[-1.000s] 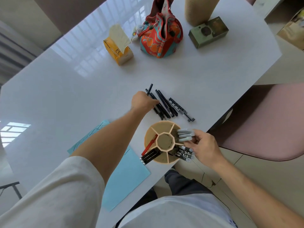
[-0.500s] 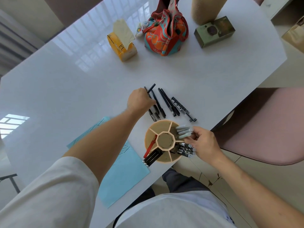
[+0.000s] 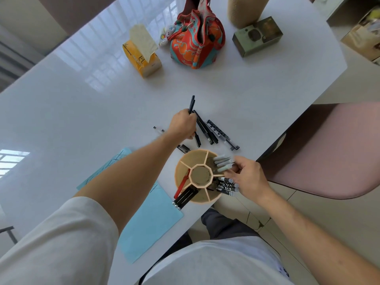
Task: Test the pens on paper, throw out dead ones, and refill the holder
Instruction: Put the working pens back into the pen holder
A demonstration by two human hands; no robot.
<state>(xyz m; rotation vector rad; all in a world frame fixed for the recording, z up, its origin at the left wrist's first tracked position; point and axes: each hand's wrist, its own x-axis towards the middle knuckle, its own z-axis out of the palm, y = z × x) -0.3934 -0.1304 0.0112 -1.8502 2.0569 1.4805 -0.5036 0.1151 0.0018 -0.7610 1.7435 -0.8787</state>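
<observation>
Pens (image 3: pixel 191 104), black and thin, stuck out past the far side of the left hand (image 3: pixel 182 125), which clenched around them above the table (image 3: pixel 82 99). The right hand (image 3: pixel 245 174) pinched grey markers (image 3: pixel 223 162) standing in the tan holder (image 3: pixel 185 159), just beside the loose pens (image 3: pixel 207 130).

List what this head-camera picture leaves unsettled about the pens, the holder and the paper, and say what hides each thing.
- Head view: how many black pens the left hand grips; the fist covers their middles.
- Part of the blue paper and its test marks; the left forearm covers it.
- Print on the patterned pens in the holder; too small.
- What the right hand touches beyond the grey pens; fingers hide it.
</observation>
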